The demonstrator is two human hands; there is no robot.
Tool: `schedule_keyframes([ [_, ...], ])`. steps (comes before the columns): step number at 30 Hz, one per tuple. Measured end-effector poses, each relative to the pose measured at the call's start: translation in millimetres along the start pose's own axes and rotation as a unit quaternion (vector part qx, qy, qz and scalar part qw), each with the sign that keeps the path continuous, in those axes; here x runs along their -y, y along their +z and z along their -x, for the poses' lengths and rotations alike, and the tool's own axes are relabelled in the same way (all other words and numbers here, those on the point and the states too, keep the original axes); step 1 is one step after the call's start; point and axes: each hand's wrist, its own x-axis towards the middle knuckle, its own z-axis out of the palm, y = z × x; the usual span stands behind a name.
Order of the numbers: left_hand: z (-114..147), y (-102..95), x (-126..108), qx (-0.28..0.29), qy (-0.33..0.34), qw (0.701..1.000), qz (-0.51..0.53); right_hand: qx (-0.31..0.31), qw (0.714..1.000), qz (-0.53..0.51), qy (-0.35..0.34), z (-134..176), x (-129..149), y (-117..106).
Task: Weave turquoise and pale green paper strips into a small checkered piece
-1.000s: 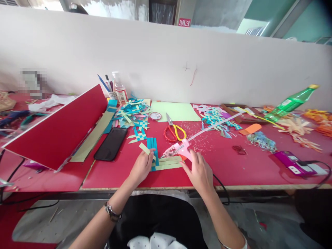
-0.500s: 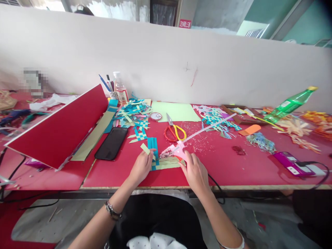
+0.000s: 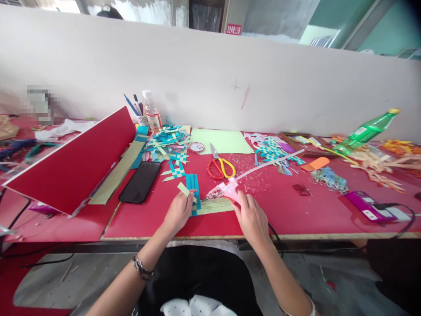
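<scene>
My right hand (image 3: 251,215) is wrapped round the handle of a pink hot glue gun (image 3: 231,189), a long glue stick (image 3: 269,164) poking out of its back. The gun's nozzle points left, just over pale green paper strips (image 3: 217,205) that lie flat on the table. These strips cross blue paper strips (image 3: 191,186) at their left end. There my left hand (image 3: 179,211) pinches the woven corner, with a short pale green strip end (image 3: 183,188) sticking up from its fingers. Part of the weave is hidden behind the left fingers.
Scissors (image 3: 221,166) with red and yellow handles lie beyond the gun. A black phone (image 3: 140,182) and a propped red board (image 3: 75,162) are at left. Woven paper scraps (image 3: 169,142) pile up behind. At right are a green bottle (image 3: 368,131) and a purple power strip (image 3: 370,206).
My right hand has drawn the glue gun slightly to the right, away from the blue strips. The left hand keeps its pinch in nearly the same place.
</scene>
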Motion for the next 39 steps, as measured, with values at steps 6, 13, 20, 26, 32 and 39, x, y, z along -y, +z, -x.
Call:
schedule_keyframes([
  [6,1,0.7,1,-0.004,0.003,1.000,-0.001,-0.015,1.000,0.009,0.006,2,-8,1],
  [13,0,1.7,3,-0.014,0.012,1.000,0.003,-0.023,0.999,0.025,0.022,6,-17,-1],
  [20,1,2.8,4,-0.008,0.007,1.000,0.002,-0.017,0.998,0.043,0.041,9,-28,-3],
  [26,1,3.2,5,-0.005,0.005,1.000,0.003,-0.019,0.997,0.057,0.042,9,-37,-8],
  [32,1,2.6,5,-0.003,0.003,1.000,0.007,-0.017,0.997,0.063,0.048,10,-46,-12],
  [39,1,2.1,4,-0.007,0.002,1.000,0.011,-0.014,0.995,0.079,0.055,11,-57,-11],
])
